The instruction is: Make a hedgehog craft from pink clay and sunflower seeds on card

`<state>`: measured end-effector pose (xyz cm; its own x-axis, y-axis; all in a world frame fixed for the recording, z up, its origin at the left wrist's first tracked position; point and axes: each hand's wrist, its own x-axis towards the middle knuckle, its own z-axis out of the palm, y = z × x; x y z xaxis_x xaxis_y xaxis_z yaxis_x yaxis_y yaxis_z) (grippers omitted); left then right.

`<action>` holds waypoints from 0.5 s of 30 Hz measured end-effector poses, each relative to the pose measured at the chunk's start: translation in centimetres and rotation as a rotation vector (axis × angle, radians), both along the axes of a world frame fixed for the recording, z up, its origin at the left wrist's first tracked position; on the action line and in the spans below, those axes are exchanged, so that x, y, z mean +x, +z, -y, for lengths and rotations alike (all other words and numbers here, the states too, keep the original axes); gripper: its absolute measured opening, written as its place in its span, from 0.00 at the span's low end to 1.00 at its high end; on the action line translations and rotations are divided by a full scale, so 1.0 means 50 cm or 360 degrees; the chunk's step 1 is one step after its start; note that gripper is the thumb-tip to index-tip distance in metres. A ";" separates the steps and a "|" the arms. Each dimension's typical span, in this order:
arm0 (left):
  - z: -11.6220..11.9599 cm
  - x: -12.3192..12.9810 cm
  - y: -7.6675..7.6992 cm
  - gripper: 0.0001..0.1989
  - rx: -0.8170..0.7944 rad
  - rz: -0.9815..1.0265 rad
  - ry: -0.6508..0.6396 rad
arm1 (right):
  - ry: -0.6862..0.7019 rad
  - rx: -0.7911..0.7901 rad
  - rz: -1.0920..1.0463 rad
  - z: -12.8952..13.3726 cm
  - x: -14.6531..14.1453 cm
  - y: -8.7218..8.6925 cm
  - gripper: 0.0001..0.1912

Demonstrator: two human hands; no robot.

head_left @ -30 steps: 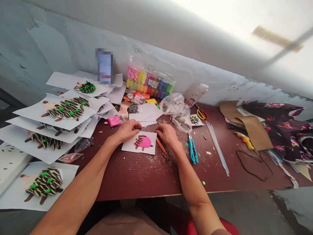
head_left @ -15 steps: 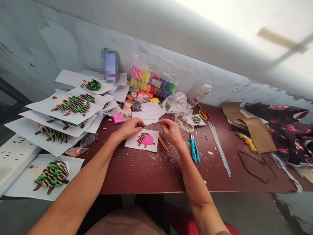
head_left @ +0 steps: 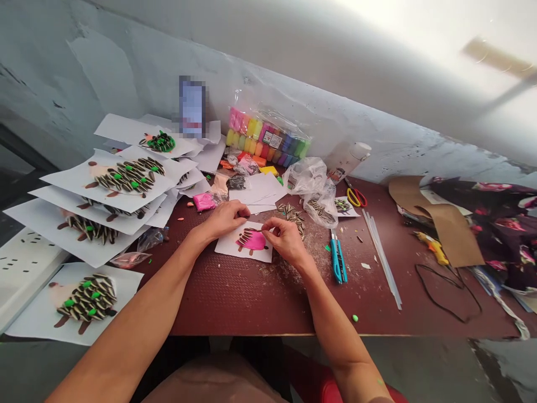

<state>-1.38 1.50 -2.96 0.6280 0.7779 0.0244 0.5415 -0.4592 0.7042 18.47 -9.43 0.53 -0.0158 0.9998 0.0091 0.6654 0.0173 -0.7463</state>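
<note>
A small white card (head_left: 226,251) lies on the table, bearing a pink clay hedgehog body (head_left: 254,242) with a row of striped sunflower seeds (head_left: 246,236) along its left part. My left hand (head_left: 226,217) is closed at the card's upper left edge, its fingers bent over the paper. Over the pink clay's right side, my right hand (head_left: 282,238) pinches a sunflower seed at the fingertips, largely hidden by them. Just beyond this hand, loose sunflower seeds (head_left: 293,215) lie in a pile beside a clear plastic bag (head_left: 321,207).
Finished hedgehog sheets (head_left: 100,215) are stacked at left. Behind are white papers (head_left: 255,190), pink clay (head_left: 204,201) and a colored clay pack (head_left: 268,137). To the right lie a blue cutter (head_left: 338,260), scissors (head_left: 356,197), glue sticks (head_left: 382,260) and a glue gun (head_left: 434,249).
My right hand has moved left and down from beyond the card to the pink clay. The seed pile now shows, while the orange pencil is hidden. My left hand stays by the card.
</note>
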 end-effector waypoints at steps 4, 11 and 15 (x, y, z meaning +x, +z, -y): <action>0.002 0.001 0.002 0.12 -0.0001 -0.0001 0.0007 | 0.0071 0.0024 0.0135 0.000 -0.012 -0.001 0.08; 0.001 0.001 -0.001 0.11 0.0004 0.0013 0.0012 | 0.0109 0.0144 0.0366 -0.002 -0.024 -0.017 0.07; 0.003 0.001 0.001 0.12 0.0019 -0.0002 0.0012 | 0.0099 0.0166 0.0440 0.000 -0.025 -0.018 0.06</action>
<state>-1.32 1.35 -2.93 0.6220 0.7823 0.0328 0.5458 -0.4632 0.6982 17.22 -9.42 -0.37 -0.0933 0.9908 0.0982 0.8385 0.1314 -0.5289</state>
